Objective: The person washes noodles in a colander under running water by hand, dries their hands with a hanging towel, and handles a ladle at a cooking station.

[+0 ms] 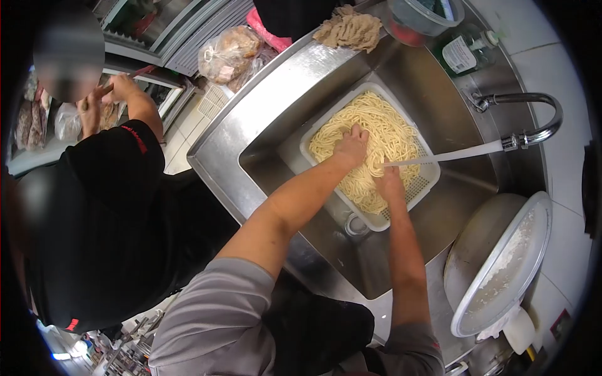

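The fingers (361,133) of the left hand (351,148) curl down into a mass of yellow noodles (376,116), their tips partly sunk among the strands, and the view does not show whether they clench any. The right hand (390,183) lies just beside it, nearer the faucet, its fingers also in the noodles; whether they grasp a clump or merely press cannot be told. The noodles fill a white perforated basket (428,178), which sits inside a stainless-steel sink (453,113). From the curved chrome faucet (552,119) on the sink's right, a stream of water (458,153) runs down to the noodles at the right fingers. A round drain fitting (356,224) shows beside the basket's near edge. At the sink's far edge lie a crumpled brown cloth (349,28), a clear plastic tub (426,15) and a green bottle (461,55) with a white label. To the right, a large pale-rimmed basin (547,216) stands tilted on the steel counter, with white matter inside too unclear to identify. On the left, a person in a black shirt (106,232) holds a stick-like handle near bagged food in a display case.
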Demonstrator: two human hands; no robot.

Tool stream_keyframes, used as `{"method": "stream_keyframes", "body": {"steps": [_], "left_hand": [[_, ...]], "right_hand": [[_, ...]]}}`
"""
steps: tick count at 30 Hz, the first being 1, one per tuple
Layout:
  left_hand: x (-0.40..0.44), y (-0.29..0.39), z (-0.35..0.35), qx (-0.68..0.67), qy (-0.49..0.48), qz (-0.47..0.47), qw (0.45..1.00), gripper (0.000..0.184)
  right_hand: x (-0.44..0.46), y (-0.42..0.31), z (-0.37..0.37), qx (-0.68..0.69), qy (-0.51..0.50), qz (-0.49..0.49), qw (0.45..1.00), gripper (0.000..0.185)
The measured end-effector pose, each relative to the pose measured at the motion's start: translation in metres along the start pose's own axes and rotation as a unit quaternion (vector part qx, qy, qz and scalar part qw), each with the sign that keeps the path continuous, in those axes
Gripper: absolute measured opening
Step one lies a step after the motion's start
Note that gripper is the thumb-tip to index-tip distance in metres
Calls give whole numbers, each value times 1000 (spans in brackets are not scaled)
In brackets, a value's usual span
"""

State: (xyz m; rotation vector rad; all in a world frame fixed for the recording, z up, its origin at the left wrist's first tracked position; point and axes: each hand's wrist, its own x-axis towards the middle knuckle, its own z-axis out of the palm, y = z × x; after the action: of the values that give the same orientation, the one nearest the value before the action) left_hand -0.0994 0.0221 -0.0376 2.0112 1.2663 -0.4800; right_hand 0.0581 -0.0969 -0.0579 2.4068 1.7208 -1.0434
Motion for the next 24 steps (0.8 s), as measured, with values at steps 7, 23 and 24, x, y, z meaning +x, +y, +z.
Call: {"method": "stream_keyframes", "body": {"steps": [7,23,24], "left_hand": [[-40,6,-1,95,-64,50,992,144],[-4,-18,25,-36,41,31,998,117],[-1,-18,24,-47,45,33,997,115]], "right_hand": [[72,6,-76,-10,103,-163,981,60],[90,107,15,73,-12,-23,997,50],[87,106,19,81,-13,-20,996,50]]}}
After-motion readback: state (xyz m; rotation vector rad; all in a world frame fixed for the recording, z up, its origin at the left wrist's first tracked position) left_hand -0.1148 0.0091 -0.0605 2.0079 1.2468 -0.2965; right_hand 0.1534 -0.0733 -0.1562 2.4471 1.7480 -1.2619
